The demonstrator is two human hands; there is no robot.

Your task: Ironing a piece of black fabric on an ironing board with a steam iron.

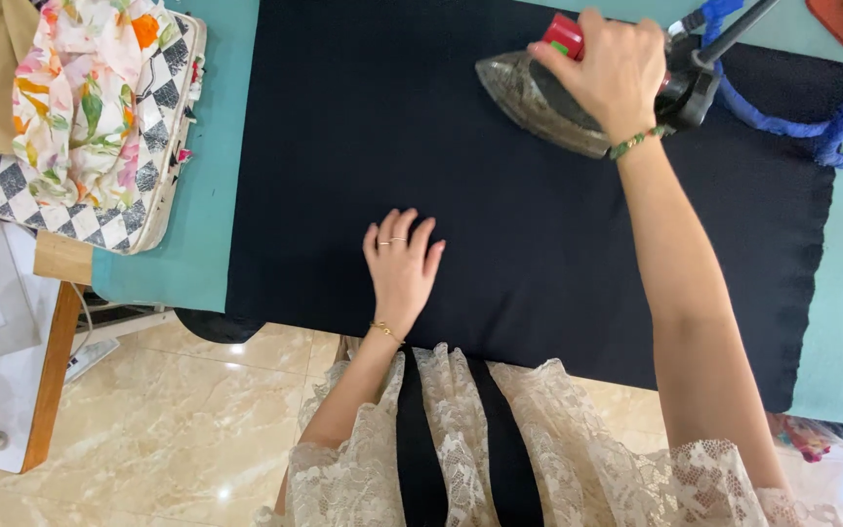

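Observation:
A large black cloth (pixel 539 195) lies spread over a teal-covered ironing table (pixel 197 224). My left hand (pixel 402 268) rests flat on the cloth near its front edge, fingers apart, with rings and a thin bracelet. My right hand (pixel 612 68) grips the handle of a worn grey metal iron (pixel 539 102) at the far side of the cloth. The iron's pointed tip faces left and it has a red knob by my fingers.
A blue wrapped cord (pixel 812 122) runs from the iron's back off to the right. A folded pile of floral fabric (pixel 90 98) lies on a black-and-white chequered pad (pixel 119 215) at the far left. A wooden stand (pixel 56 342) and marble floor tiles (pixel 187 420) are below left.

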